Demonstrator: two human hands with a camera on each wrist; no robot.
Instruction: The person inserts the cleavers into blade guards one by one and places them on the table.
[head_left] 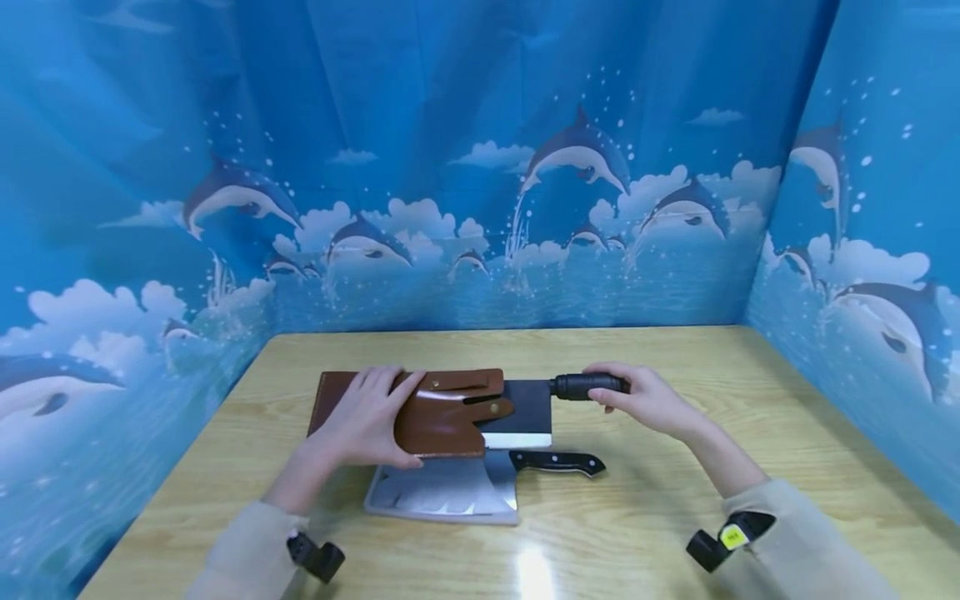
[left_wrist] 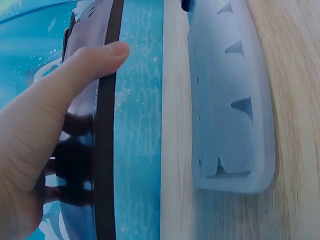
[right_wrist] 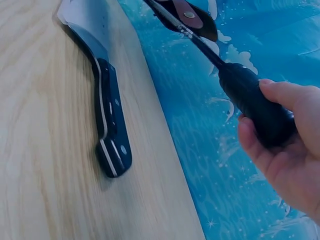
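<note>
My left hand (head_left: 367,421) grips a brown leather sheath (head_left: 457,425), thumb along its near edge and the other fingers over its top side. Out of the sheath's right end comes a cleaver (head_left: 531,408) with a dark blade and a bright cutting edge; the rest of that blade is hidden inside. My right hand (head_left: 645,402) holds its black handle (right_wrist: 245,95) between thumb and fingers. Just nearer to me, a second cleaver with a black riveted handle (head_left: 558,462) lies on the table, its blade in a translucent plastic blade guard (left_wrist: 232,125).
The light wooden table (head_left: 637,517) runs back to a blue dolphin-print curtain (head_left: 480,167) that encloses the far side and both flanks. In the wrist views, the sheath and the held cleaver appear raised off the tabletop.
</note>
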